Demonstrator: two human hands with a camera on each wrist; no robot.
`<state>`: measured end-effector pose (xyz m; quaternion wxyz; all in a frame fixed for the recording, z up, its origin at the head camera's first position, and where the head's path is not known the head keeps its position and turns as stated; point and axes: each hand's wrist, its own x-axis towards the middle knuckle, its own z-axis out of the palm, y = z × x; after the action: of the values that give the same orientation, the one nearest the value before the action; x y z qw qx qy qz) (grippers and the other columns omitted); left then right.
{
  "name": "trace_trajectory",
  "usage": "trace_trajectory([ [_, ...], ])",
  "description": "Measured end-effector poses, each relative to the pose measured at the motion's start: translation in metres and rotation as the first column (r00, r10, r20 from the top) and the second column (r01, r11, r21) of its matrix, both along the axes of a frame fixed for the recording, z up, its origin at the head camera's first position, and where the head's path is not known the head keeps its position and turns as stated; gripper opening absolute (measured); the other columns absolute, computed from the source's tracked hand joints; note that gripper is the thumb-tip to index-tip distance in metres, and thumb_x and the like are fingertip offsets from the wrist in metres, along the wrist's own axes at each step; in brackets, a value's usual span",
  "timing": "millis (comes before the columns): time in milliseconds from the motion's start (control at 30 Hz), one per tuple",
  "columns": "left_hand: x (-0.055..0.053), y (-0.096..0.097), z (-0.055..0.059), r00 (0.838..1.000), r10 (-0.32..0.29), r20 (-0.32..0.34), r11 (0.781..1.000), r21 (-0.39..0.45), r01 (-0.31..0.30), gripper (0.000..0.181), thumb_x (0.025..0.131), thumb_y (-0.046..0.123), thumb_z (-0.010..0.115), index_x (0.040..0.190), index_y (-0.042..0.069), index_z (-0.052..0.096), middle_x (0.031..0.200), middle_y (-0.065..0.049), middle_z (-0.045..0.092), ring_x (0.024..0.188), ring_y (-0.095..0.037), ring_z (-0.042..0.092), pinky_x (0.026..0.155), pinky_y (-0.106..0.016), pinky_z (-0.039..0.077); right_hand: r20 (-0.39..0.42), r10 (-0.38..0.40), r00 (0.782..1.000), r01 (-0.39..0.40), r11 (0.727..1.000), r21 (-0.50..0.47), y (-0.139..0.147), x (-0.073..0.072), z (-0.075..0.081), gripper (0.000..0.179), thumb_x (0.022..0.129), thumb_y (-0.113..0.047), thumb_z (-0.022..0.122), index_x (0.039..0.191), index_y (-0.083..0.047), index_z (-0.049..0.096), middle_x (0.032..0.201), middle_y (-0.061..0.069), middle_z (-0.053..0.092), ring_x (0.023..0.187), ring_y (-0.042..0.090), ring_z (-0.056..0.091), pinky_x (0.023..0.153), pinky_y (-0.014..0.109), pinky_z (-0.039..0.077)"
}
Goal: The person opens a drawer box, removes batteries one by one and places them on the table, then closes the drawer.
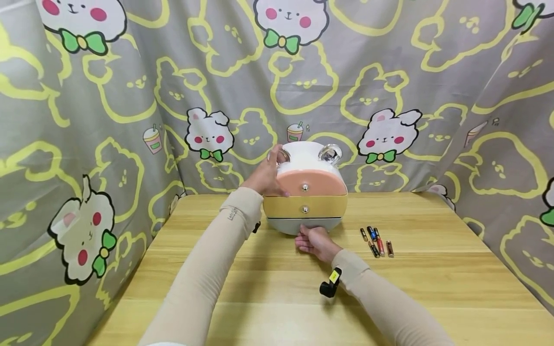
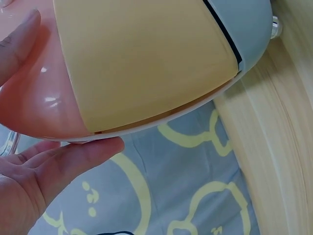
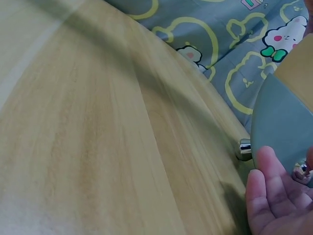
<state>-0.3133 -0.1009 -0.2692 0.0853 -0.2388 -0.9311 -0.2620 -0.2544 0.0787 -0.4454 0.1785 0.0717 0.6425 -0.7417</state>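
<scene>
A round-fronted box of drawers with a white body and shiny ear-shaped loops stands on the table. Its front has a coral drawer, a yellow drawer and a grey bottom drawer. My left hand grips the box's upper left side, thumb over the coral front and fingers along the side. With my right hand I pinch the silver knob of the grey drawer, fingers below it. A dark line shows between the yellow and grey fronts in the left wrist view.
Several batteries lie loose on the wooden table, right of the box. A cartoon-printed curtain hangs behind the table and along both sides. A silver foot shows under the box.
</scene>
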Motion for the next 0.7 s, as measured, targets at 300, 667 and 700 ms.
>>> trace_trajectory([
  [300, -0.004, -0.003, -0.002, 1.0, 0.006, -0.02, 1.0, 0.007, -0.006, 0.136, 0.051, 0.016, 0.098, 0.148, 0.02, 0.003, 0.121, -0.006, 0.046, 0.114, -0.03, 0.049, 0.105, -0.039, 0.036, 0.007, 0.097, 0.995, -0.097, 0.995, -0.035, 0.006, -0.005, 0.004, 0.039, 0.103, -0.021, 0.048, 0.115, 0.015, 0.052, 0.079, 0.009, 0.066, 0.07, 0.016, 0.066, 0.068, 0.028, 0.055],
  [667, -0.003, 0.001, -0.003, 1.0, 0.021, -0.01, 1.0, 0.008, -0.021, 0.137, 0.05, 0.016, 0.099, 0.148, 0.023, 0.003, 0.118, -0.005, 0.046, 0.111, -0.027, 0.049, 0.103, -0.039, 0.037, 0.042, 0.098, 0.994, -0.094, 0.992, -0.084, 0.012, -0.009, 0.0, 0.036, 0.102, -0.023, 0.05, 0.11, 0.012, 0.056, 0.081, 0.009, 0.066, 0.072, 0.016, 0.066, 0.07, 0.03, 0.055],
  [700, -0.003, 0.001, -0.002, 1.0, 0.023, -0.01, 1.0, 0.009, -0.023, 0.137, 0.05, 0.016, 0.099, 0.148, 0.022, 0.003, 0.118, -0.006, 0.047, 0.111, -0.028, 0.049, 0.104, -0.039, 0.037, 0.042, 0.098, 0.994, -0.094, 0.991, -0.091, 0.012, -0.01, 0.0, 0.036, 0.102, -0.023, 0.051, 0.11, 0.012, 0.056, 0.081, 0.008, 0.066, 0.071, 0.015, 0.066, 0.07, 0.03, 0.055],
])
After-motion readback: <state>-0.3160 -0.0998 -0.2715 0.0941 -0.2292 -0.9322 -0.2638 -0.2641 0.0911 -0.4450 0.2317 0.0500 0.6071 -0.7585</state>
